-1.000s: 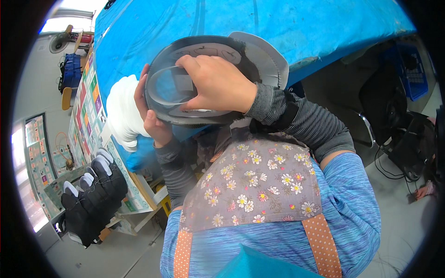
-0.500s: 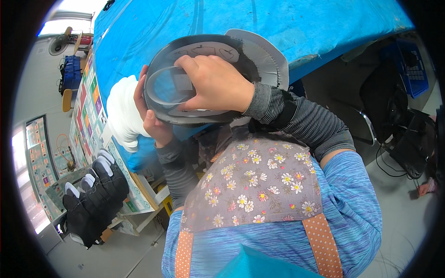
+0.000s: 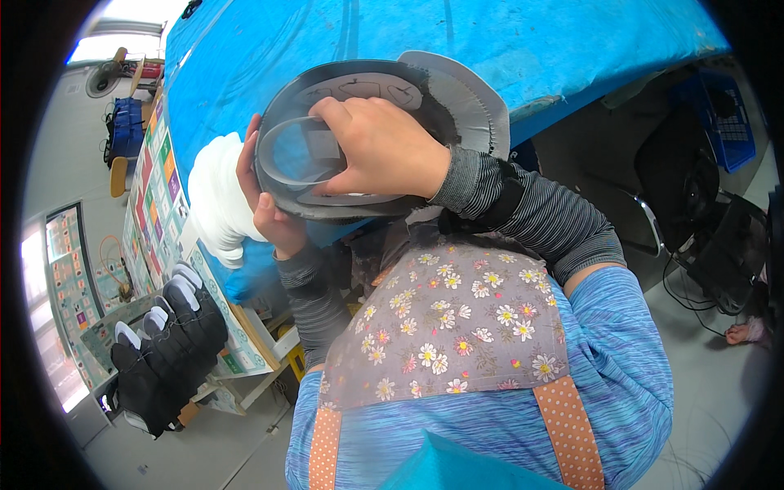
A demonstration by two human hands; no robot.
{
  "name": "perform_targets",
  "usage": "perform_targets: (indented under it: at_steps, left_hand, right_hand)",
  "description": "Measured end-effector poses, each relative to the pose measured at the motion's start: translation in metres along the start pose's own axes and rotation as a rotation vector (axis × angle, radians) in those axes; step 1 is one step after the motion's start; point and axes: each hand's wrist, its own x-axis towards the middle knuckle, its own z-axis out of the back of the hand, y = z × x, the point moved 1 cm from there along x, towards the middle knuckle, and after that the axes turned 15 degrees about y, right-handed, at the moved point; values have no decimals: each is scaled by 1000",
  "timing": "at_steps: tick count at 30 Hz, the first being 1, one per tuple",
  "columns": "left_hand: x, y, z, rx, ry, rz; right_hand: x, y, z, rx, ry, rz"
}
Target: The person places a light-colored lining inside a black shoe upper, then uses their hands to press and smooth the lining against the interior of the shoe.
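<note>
A round, black and grey hollow piece [image 3: 445, 114], like a cap seen from inside, is held up over the near edge of the blue-covered table. A pale, curved brim [image 3: 483, 106] sticks out on its right. My left hand [image 3: 265, 204] grips its left side, fingers behind and thumb towards me. My right hand [image 3: 384, 147] reaches into it from the right. Thumb and fingers close on the right side of a clear round plastic piece [image 3: 278, 155] with a pale square patch. The right fingertips are partly hidden inside.
A blue sheet [image 3: 555, 49] covers the table. White bundled cloth [image 3: 220, 200] lies by my left hand. Several black pieces with white curved parts [image 3: 167, 347] are stacked at lower left. A black chair [image 3: 678, 163] and a blue crate [image 3: 727, 122] stand at right.
Both hands and the held piece stay almost still. At the far right edge, a small part of another person has shifted slightly left.
</note>
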Motion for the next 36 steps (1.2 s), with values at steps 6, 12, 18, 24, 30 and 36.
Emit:
perform_targets:
  at_steps: [6,12,18,24,30,36]
  left_hand:
    - [0,0,0,23,-12,-1]
    - [0,-2,-2,19,-20,16]
    - [-2,-2,-2,38,-19,10]
    - [-5,-6,-2,90,-29,18]
    - [0,-29,16,115,-13,112]
    - [25,-75,20,512,145,365]
  right_hand:
    - [-1,0,0,-13,6,-6]
    - [0,0,-1,-9,-9,-1]
    - [1,3,-3,-28,-26,3]
    - [6,10,-1,4,63,-20]
    - [8,14,2,-26,59,51]
    - [11,21,2,-107,99,78]
